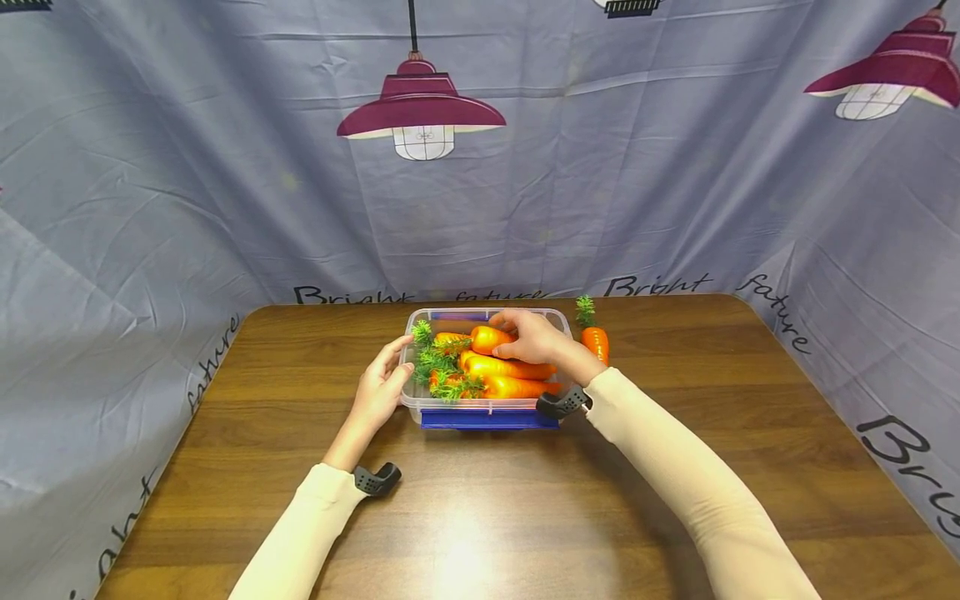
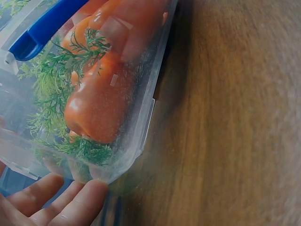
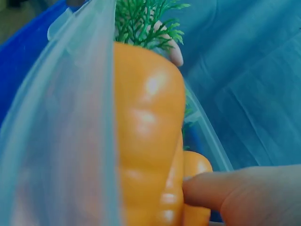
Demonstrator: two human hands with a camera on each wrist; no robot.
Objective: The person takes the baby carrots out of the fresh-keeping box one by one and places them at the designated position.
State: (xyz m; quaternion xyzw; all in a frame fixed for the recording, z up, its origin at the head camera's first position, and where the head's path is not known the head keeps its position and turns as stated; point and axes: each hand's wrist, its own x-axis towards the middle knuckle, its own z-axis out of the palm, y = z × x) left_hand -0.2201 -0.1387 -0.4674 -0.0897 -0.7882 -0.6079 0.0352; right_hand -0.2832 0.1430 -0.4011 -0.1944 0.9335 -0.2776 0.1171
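Note:
A clear plastic box (image 1: 408, 392) with blue latches holds several orange carrots (image 1: 517, 387) with green leafy tops (image 1: 435, 362). The left hand (image 1: 381, 387) touches the box's left end; in the left wrist view its fingertips (image 2: 96, 188) rest against the clear wall. Over the right half of the box, the right hand (image 1: 534, 337) grips a carrot (image 1: 489, 339) lying at the back of the pile. In the right wrist view the thumb (image 3: 207, 188) presses on that carrot (image 3: 196, 162), beside a larger carrot (image 3: 146, 117) in front; the other fingers are mostly hidden.
One more carrot (image 1: 596, 343) lies on the wooden table (image 1: 480, 500) just right of the box, its leafy top pointing to the back. A grey curtain (image 1: 525, 208) printed with lamps and lettering hangs behind the table and along its sides.

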